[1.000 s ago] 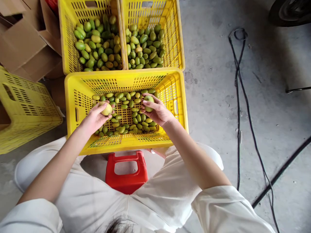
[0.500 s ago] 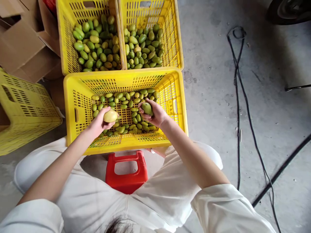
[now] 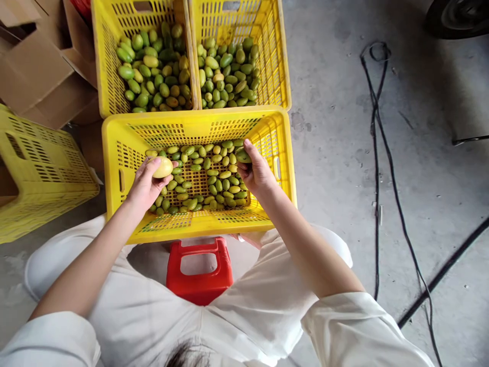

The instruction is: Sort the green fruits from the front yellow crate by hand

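Observation:
In front of me stands a yellow plastic crate (image 3: 198, 232) with many green and yellow oval fruits, like small mangoes, spread over its slotted floor. My left hand (image 3: 144, 184) is over the crate's left part, its fingers closed around a pale yellow mango-like fruit (image 3: 163, 167). Over the right part, my right hand (image 3: 259, 173) grips a green mango-like fruit (image 3: 243, 155) between thumb and fingers; part of this fruit is hidden by the hand. Both hands are held above the fruits lying below.
Two more yellow crates, a left one (image 3: 104, 66) and a right one (image 3: 284, 61), hold piled fruits behind. Another crate (image 3: 46, 204) and cardboard boxes (image 3: 34, 71) lie left. A red stool (image 3: 200, 290) stands between my legs. Black cables (image 3: 376, 168) cross the floor; a wheel (image 3: 458, 20) shows top right.
My left hand has moved left and a little away from me with the yellow fruit. My right hand has shifted right and slightly outward, turning the green fruit in its grip.

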`<action>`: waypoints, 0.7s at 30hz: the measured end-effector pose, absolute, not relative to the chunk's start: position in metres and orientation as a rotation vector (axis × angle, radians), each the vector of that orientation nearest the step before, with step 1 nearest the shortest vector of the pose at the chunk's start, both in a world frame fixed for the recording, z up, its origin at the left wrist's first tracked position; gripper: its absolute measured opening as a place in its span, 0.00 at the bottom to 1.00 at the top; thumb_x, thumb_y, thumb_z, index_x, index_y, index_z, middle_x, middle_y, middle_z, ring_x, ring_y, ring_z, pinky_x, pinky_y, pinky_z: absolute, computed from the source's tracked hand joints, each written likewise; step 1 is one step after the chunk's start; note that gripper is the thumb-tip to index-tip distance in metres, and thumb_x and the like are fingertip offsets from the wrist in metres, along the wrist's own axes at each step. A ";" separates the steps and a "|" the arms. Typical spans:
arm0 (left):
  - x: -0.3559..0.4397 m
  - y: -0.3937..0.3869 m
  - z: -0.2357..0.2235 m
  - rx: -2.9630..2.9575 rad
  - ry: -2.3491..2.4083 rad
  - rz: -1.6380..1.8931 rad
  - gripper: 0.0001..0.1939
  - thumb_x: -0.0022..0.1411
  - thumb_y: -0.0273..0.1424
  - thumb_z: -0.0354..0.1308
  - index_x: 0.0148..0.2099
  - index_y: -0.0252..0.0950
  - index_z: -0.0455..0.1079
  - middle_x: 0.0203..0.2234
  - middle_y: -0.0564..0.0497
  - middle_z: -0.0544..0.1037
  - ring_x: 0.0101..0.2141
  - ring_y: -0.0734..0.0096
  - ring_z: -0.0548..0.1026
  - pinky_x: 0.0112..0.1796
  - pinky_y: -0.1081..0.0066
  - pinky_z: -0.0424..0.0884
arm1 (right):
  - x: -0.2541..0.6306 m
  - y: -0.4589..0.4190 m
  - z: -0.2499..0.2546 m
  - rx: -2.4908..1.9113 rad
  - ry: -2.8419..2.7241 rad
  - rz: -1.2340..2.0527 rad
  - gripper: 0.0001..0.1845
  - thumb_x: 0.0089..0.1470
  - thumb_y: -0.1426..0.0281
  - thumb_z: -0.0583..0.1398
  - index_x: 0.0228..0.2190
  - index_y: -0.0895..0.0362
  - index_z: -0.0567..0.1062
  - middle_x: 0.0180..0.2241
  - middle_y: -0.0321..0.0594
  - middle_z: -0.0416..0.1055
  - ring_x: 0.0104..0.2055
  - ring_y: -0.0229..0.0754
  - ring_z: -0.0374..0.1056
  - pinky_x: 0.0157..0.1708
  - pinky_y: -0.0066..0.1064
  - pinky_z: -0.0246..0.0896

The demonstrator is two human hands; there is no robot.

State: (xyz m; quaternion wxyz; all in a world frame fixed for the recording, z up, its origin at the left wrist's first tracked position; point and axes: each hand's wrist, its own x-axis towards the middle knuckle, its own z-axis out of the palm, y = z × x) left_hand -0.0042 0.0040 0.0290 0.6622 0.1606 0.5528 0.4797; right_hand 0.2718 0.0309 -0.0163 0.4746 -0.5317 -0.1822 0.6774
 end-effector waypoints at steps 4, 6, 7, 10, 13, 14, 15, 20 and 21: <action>-0.011 0.004 0.028 0.367 1.253 0.985 0.12 0.63 0.43 0.63 0.37 0.40 0.72 0.19 0.53 0.70 0.16 0.78 0.61 0.17 0.74 0.54 | 0.268 0.031 -0.011 -1.371 -0.360 1.730 0.17 0.52 0.60 0.69 0.32 0.51 0.66 0.27 0.32 0.65 0.27 0.37 0.62 0.18 0.27 0.52; -0.013 0.004 0.026 0.364 1.266 0.941 0.13 0.64 0.45 0.60 0.37 0.41 0.73 0.16 0.54 0.64 0.15 0.76 0.59 0.16 0.73 0.52 | 0.265 0.030 -0.006 -1.362 -0.307 1.807 0.14 0.50 0.67 0.67 0.31 0.51 0.65 0.27 0.32 0.66 0.29 0.37 0.64 0.23 0.26 0.61; -0.014 0.004 0.025 0.355 1.277 0.932 0.13 0.64 0.45 0.60 0.36 0.41 0.72 0.15 0.54 0.62 0.15 0.75 0.60 0.16 0.73 0.52 | 0.262 0.029 -0.002 -1.351 -0.284 1.844 0.14 0.49 0.71 0.67 0.31 0.51 0.64 0.27 0.31 0.66 0.29 0.37 0.66 0.26 0.27 0.65; -0.011 0.004 0.023 0.270 1.327 0.928 0.12 0.63 0.42 0.57 0.35 0.40 0.71 0.17 0.52 0.65 0.18 0.71 0.66 0.17 0.72 0.58 | 0.256 0.026 0.007 -1.346 -0.246 1.952 0.16 0.48 0.77 0.65 0.34 0.51 0.65 0.26 0.30 0.68 0.26 0.35 0.66 0.28 0.29 0.70; -0.003 0.003 0.026 0.162 1.366 0.933 0.05 0.60 0.33 0.57 0.33 0.38 0.69 0.23 0.49 0.73 0.25 0.71 0.73 0.22 0.75 0.68 | 0.254 0.025 0.011 -1.344 -0.280 2.076 0.14 0.51 0.77 0.65 0.36 0.53 0.67 0.25 0.30 0.68 0.20 0.32 0.59 0.18 0.23 0.59; -0.001 0.003 0.028 0.146 1.354 0.930 0.03 0.58 0.31 0.58 0.33 0.38 0.68 0.24 0.49 0.74 0.25 0.72 0.74 0.23 0.77 0.69 | 0.255 0.025 0.011 -1.332 -0.287 2.111 0.14 0.52 0.75 0.66 0.35 0.53 0.67 0.24 0.30 0.67 0.19 0.31 0.56 0.16 0.22 0.53; 0.001 0.003 0.030 0.141 1.329 0.926 0.03 0.56 0.29 0.59 0.33 0.37 0.68 0.25 0.50 0.74 0.25 0.74 0.74 0.23 0.78 0.68 | 0.256 0.026 0.010 -1.313 -0.283 2.139 0.14 0.53 0.73 0.68 0.34 0.54 0.67 0.23 0.29 0.66 0.18 0.30 0.54 0.14 0.21 0.48; -0.002 0.009 0.041 0.169 1.257 0.965 0.09 0.56 0.27 0.64 0.31 0.37 0.65 0.22 0.55 0.69 0.20 0.81 0.66 0.17 0.82 0.55 | 0.267 0.031 0.007 -1.147 -0.202 2.021 0.14 0.54 0.67 0.68 0.31 0.53 0.66 0.24 0.31 0.65 0.20 0.31 0.56 0.15 0.22 0.52; -0.004 0.011 0.042 0.164 1.267 0.995 0.09 0.59 0.29 0.64 0.31 0.37 0.65 0.22 0.55 0.69 0.21 0.80 0.67 0.17 0.81 0.56 | 0.268 0.031 0.007 -1.118 -0.213 1.959 0.13 0.54 0.67 0.67 0.32 0.52 0.67 0.26 0.32 0.67 0.22 0.33 0.61 0.18 0.23 0.58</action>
